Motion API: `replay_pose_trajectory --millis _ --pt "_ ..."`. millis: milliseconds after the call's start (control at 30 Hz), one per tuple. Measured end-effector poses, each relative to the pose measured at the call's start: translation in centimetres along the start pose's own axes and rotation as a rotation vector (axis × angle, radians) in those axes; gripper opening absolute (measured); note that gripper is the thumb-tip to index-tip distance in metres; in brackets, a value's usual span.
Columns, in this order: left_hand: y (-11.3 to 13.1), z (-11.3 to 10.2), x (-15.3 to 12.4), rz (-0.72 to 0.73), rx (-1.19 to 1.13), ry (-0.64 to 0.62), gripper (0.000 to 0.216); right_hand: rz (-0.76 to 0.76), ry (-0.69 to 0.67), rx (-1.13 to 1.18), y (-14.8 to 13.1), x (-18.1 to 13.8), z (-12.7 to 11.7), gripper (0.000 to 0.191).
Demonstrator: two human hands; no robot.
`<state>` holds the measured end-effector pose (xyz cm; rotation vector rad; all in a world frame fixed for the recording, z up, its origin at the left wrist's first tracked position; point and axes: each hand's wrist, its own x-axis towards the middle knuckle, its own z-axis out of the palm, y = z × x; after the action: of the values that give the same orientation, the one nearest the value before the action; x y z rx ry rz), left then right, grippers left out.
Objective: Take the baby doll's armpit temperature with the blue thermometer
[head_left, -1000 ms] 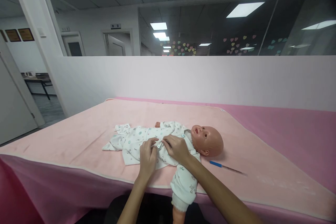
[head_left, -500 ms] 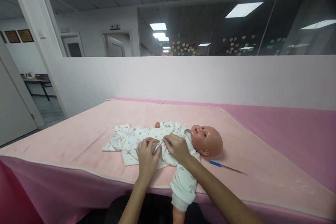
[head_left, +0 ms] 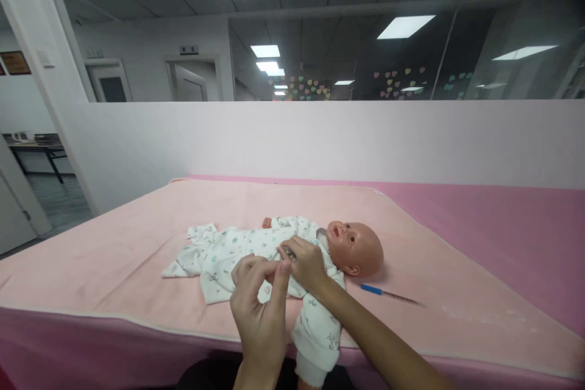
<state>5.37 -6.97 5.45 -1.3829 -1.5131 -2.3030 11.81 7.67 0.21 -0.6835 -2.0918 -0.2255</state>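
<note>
A baby doll (head_left: pixel 359 248) lies on its back, its head to the right. It wears a white long-sleeved baby gown (head_left: pixel 223 262) with small prints. My left hand (head_left: pixel 260 298) is raised above the gown's front, thumb and forefinger pinched together; whatever lies between the tips is too small to make out. On the doll's chest, my right hand (head_left: pixel 306 262) has its fingers curled and pinched on the gown's cloth. The near sleeve (head_left: pixel 316 332) hangs over the table's front edge below my right forearm.
A blue-handled thin metal tool (head_left: pixel 372 289) lies beside the doll's head. Under everything is a peach blanket (head_left: pixel 137 237) over a pink cover (head_left: pixel 516 225). A white low wall (head_left: pixel 342 140) with glass above stands behind the table.
My left hand has lifted off the gown toward me, its fingers now pinched. My right hand stays at the doll's chest. The whole view has shifted slightly.
</note>
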Motion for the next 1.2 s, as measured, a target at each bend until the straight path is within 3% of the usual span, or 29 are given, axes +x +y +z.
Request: replay_pose_trajectory --millis 133,333,567,767,1200 --pt "3.5 -0.7 -0.2 -0.207 -0.214 -0.005 0.035 -0.012 0.000 -0.026 0.3 -0.1 0.1 0.020" --pt "4.7 -0.9 -0.7 -0.357 -0.378 -0.029 0.034 -0.014 0.010 -0.032 0.6 -0.2 0.5 0.019" --pt "5.5 -0.8 -0.7 -0.206 -0.274 -0.006 0.028 -0.015 0.008 -0.026 0.5 -0.1 0.5 0.017" --pt "5.5 -0.6 -0.9 -0.039 -0.190 0.206 0.013 -0.019 -0.006 -0.020 0.4 0.0 0.1 0.019" --pt "5.4 -0.3 -1.1 0.001 -0.169 0.251 0.021 -0.023 0.004 -0.022 0.5 0.0 0.3 0.020"
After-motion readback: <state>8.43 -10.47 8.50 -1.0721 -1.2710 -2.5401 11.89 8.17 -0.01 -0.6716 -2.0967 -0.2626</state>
